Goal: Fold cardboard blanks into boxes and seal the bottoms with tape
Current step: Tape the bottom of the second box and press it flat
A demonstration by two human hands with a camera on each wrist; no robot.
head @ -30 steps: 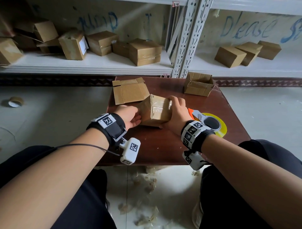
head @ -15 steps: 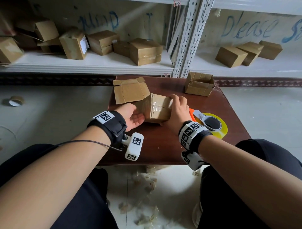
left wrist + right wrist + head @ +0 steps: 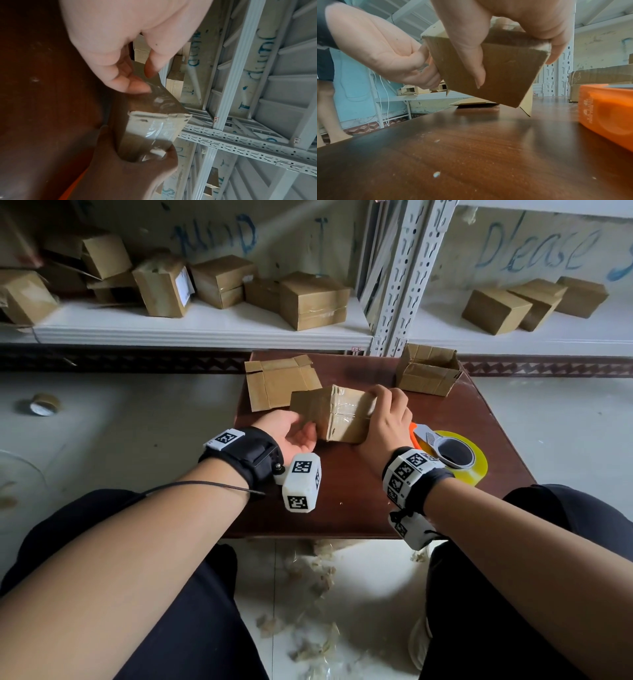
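Both hands on the taped box, lifted and tilted over the table.

The right hand (image 3: 385, 422) clamps the box (image 3: 337, 414) from the right, thumb down the near face and fingers curled over the far top edge, so the box hangs tipped with its lower corner just clear of the brown table (image 3: 359, 508). The left hand (image 3: 291, 431) comes in from the left, palm up, fingertips (image 3: 137, 86) pinching the box's left edge right where the clear tape (image 3: 159, 132) wraps round. A flat cardboard blank (image 3: 274, 381) lies on the table behind the box, an open box (image 3: 428, 371) sits at the far right corner, and the tape dispenser (image 3: 448, 453) rests just right of the right wrist.
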